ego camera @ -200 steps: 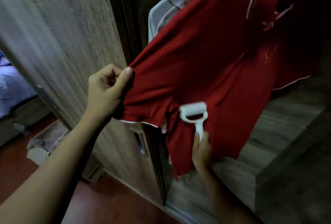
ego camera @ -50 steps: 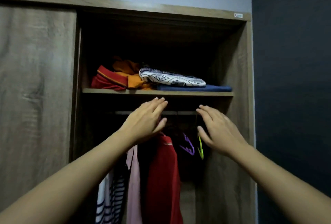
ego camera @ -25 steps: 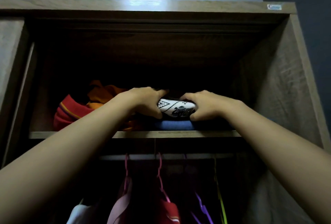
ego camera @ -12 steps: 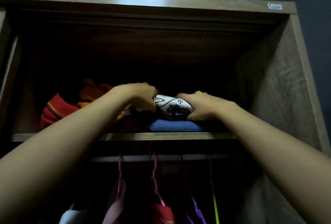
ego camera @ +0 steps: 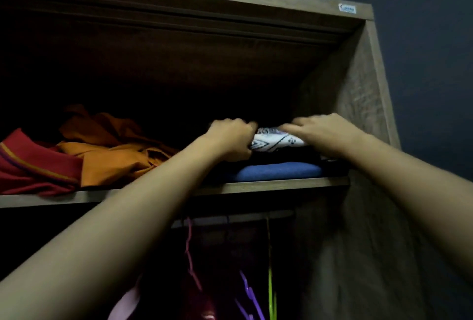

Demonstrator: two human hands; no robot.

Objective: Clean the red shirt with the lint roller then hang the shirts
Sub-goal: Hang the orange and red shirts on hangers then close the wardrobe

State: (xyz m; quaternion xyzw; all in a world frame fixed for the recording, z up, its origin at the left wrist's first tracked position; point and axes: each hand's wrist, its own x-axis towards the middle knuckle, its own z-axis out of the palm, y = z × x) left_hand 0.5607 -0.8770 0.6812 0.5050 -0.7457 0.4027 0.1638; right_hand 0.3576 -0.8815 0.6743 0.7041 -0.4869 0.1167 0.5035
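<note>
Both my hands reach up to the wardrobe's top shelf (ego camera: 281, 184). My left hand (ego camera: 230, 138) and my right hand (ego camera: 325, 132) grip a folded white shirt with a black pattern (ego camera: 275, 140) from either side. It lies on a dark folded garment over a blue one (ego camera: 279, 171). Below the shelf, the red shirt (ego camera: 204, 312) hangs in the dark on a pink hanger (ego camera: 190, 250), mostly out of frame. No lint roller is in view.
Crumpled orange cloth (ego camera: 110, 150) and a red garment with a striped collar (ego camera: 30, 168) lie on the shelf's left part. A purple hanger (ego camera: 252, 299) and a green one (ego camera: 270, 281) hang from the rail. The wardrobe's side wall (ego camera: 358, 104) stands close on the right.
Eight seconds ago I rolled the lint roller over the red shirt. Since then the shirt went onto the rail and both hands rose to the shelf and closed on the patterned shirt.
</note>
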